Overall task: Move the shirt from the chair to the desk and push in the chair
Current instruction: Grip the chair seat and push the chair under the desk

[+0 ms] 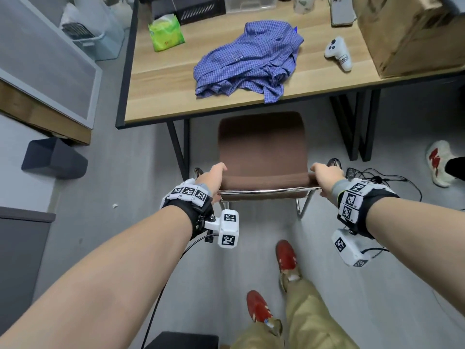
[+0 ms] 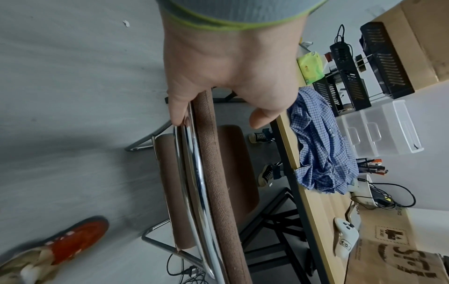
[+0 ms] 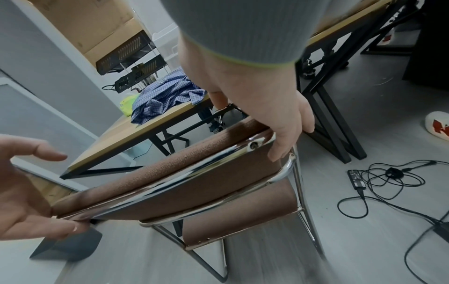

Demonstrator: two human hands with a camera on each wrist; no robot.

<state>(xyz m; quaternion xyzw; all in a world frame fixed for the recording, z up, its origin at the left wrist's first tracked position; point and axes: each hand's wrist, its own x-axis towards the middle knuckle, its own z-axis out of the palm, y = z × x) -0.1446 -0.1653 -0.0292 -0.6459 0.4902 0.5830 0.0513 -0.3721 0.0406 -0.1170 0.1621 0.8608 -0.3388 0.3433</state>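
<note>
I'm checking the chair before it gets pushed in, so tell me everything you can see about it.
The chair has a brown fabric seat and backrest on a shiny chrome tube frame. It stands upright on the grey floor, facing the desk, its seat bare and mostly still out from under it. The left hand and right hand grip the backrest's top corners.

I see a blue checked shirt (image 1: pixel 247 62) on the light wood desk (image 1: pixel 161 91) — brown chair (image 1: pixel 263 147) with chrome frame, red shoes (image 1: pixel 286 255), green packet (image 1: pixel 166 33).
</note>
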